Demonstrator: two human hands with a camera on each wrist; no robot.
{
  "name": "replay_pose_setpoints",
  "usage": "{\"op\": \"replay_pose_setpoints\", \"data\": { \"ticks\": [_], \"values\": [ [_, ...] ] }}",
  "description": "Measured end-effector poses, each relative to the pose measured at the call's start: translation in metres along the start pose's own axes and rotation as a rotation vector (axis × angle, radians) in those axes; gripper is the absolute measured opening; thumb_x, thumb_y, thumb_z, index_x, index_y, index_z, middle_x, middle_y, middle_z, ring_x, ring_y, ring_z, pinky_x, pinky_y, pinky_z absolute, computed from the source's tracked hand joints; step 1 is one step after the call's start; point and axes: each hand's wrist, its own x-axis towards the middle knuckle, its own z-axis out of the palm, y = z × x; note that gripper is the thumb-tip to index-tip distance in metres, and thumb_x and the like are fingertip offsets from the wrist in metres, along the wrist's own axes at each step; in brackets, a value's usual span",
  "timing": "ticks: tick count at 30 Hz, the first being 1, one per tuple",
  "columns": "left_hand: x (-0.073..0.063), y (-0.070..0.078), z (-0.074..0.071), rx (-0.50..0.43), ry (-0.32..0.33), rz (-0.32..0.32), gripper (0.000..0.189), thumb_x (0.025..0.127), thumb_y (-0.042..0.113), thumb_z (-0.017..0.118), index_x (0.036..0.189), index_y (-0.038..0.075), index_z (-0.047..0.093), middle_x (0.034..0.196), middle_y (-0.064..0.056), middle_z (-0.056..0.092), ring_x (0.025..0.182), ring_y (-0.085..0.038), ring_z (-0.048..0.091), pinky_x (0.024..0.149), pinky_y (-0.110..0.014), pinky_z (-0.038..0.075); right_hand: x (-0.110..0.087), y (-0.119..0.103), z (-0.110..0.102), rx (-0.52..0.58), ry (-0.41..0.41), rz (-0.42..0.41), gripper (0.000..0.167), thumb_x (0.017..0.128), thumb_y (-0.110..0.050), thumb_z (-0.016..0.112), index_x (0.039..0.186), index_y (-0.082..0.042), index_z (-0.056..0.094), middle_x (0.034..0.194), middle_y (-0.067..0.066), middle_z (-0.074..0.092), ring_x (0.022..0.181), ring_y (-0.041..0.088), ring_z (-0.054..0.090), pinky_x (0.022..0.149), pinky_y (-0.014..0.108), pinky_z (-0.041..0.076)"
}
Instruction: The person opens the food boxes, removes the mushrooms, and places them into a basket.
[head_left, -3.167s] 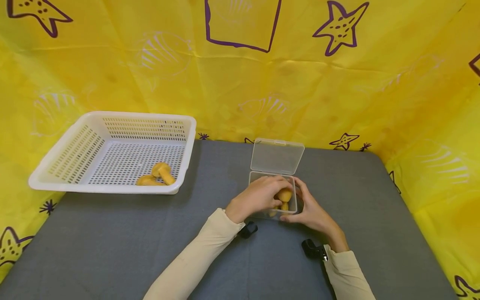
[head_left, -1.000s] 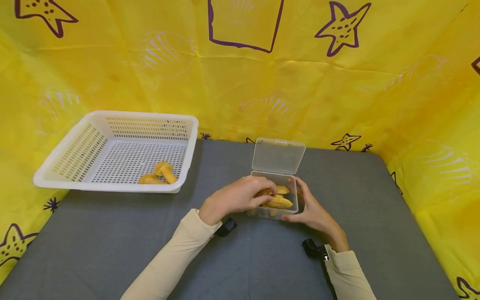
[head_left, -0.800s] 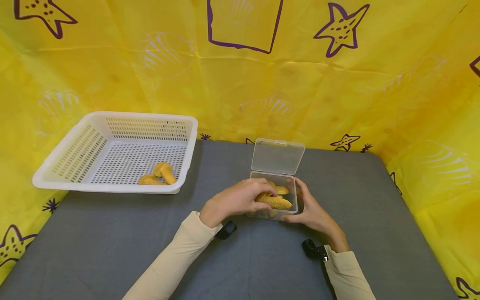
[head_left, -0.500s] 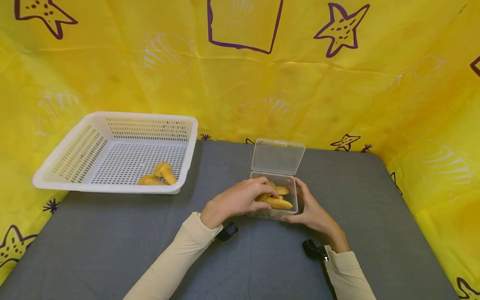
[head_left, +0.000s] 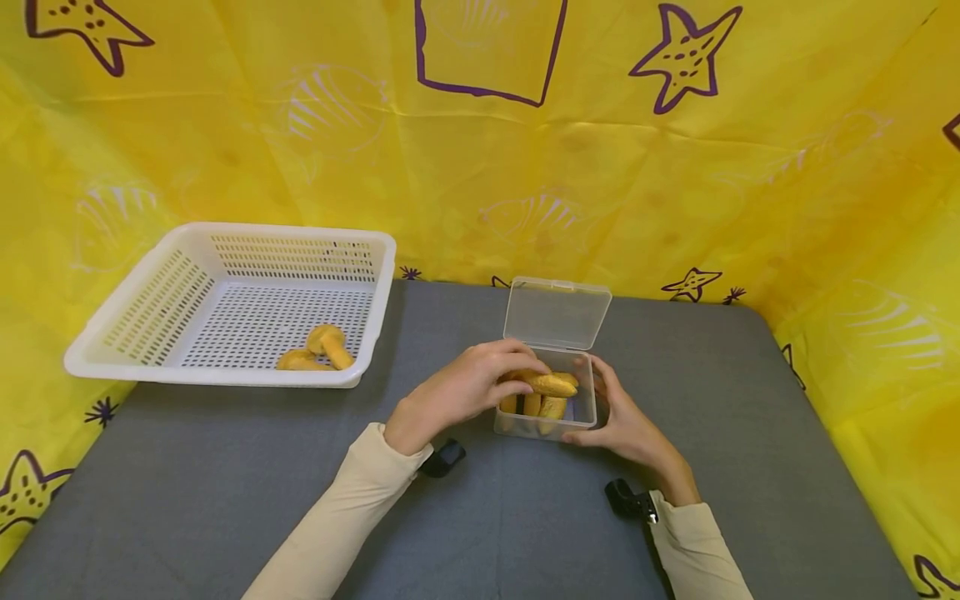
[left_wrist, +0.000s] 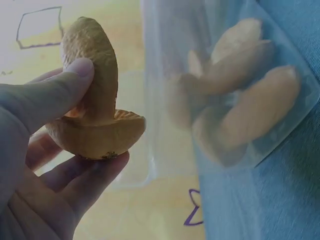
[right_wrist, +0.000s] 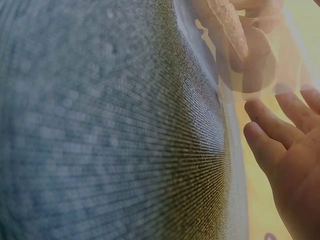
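My left hand pinches a tan mushroom over the left part of a clear plastic box. Thumb and fingers hold it by stem and cap in the left wrist view, where the mushroom appears stem up. Several more mushrooms lie inside the box, seen blurred through its wall in that view. The hinged lid stands raised at the back. Around the box's right side, my right hand keeps its thumb at the front and its fingers along the side wall.
To the left, a white perforated basket holds two mushrooms in its front right corner. A grey cloth covers the table. Yellow printed fabric hangs behind and along both sides.
My left hand first shifted left over the box, then raised one mushroom from among the others, uncovering those below. The right hand has stayed at the box; the basket's mushrooms have not moved.
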Motion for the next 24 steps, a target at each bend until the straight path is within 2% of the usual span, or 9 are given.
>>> {"op": "replay_pose_setpoints", "data": {
  "ticks": [2,5,7,10,14,21,24],
  "values": [
    [-0.002,-0.001,-0.004,0.005,0.036,0.0,0.027,0.091,0.012,0.07,0.118,0.013,0.071,0.115,-0.002,0.067,0.1,-0.014,0.065,0.086,-0.026,0.055,0.0,0.0,0.0,0.004,0.004,-0.001,0.111,0.072,-0.012,0.089,0.155,-0.015,0.014,0.161,0.016,0.026,0.147,0.04,0.029,0.105,0.014,0.03],
    [-0.006,-0.004,-0.01,0.011,0.085,-0.021,0.027,0.091,0.011,0.071,0.118,0.012,0.071,0.116,-0.004,0.066,0.104,-0.017,0.066,0.087,-0.028,0.055,0.0,0.0,0.0,0.003,0.005,-0.002,0.112,0.072,-0.012,0.089,0.155,-0.014,0.014,0.161,0.016,0.027,0.146,0.041,0.03,0.105,0.014,0.03],
    [-0.009,-0.006,-0.014,0.003,0.113,-0.041,0.027,0.091,0.01,0.071,0.118,0.012,0.071,0.117,-0.005,0.066,0.105,-0.018,0.066,0.088,-0.029,0.055,0.0,0.0,0.0,-0.001,0.007,0.004,0.112,0.072,-0.012,0.089,0.155,-0.014,0.014,0.161,0.016,0.027,0.146,0.04,0.03,0.108,0.021,0.031],
    [-0.013,-0.009,-0.019,-0.016,0.146,-0.073,0.028,0.091,0.01,0.071,0.119,0.013,0.071,0.117,-0.002,0.066,0.107,-0.016,0.064,0.09,-0.029,0.054,0.0,0.0,0.0,-0.004,0.008,0.004,0.112,0.072,-0.011,0.088,0.155,-0.013,0.013,0.161,0.016,0.026,0.146,0.04,0.029,0.114,0.041,0.031],
    [-0.018,-0.012,-0.027,-0.025,0.178,-0.12,0.029,0.09,0.011,0.071,0.119,0.015,0.07,0.119,0.001,0.065,0.107,-0.013,0.063,0.091,-0.03,0.054,0.001,0.0,0.001,0.001,0.01,0.002,0.113,0.072,-0.011,0.089,0.155,-0.011,0.013,0.161,0.017,0.025,0.147,0.042,0.027,0.112,0.062,0.025],
    [-0.03,-0.022,-0.037,-0.036,0.249,-0.168,0.03,0.088,0.007,0.073,0.118,0.011,0.07,0.119,-0.005,0.065,0.104,-0.018,0.063,0.088,-0.035,0.055,0.001,0.0,0.002,-0.005,0.008,0.002,0.113,0.072,-0.01,0.088,0.155,-0.01,0.012,0.161,0.018,0.024,0.147,0.044,0.025,0.112,0.064,0.024],
    [-0.036,-0.026,-0.041,-0.039,0.278,-0.198,0.03,0.089,0.007,0.072,0.118,0.01,0.07,0.119,-0.007,0.065,0.098,-0.017,0.063,0.083,-0.034,0.056,0.0,-0.001,0.002,0.003,0.009,0.006,0.114,0.071,-0.01,0.089,0.156,-0.011,0.012,0.161,0.018,0.024,0.147,0.043,0.025,0.112,0.065,0.023]
  ]
}}
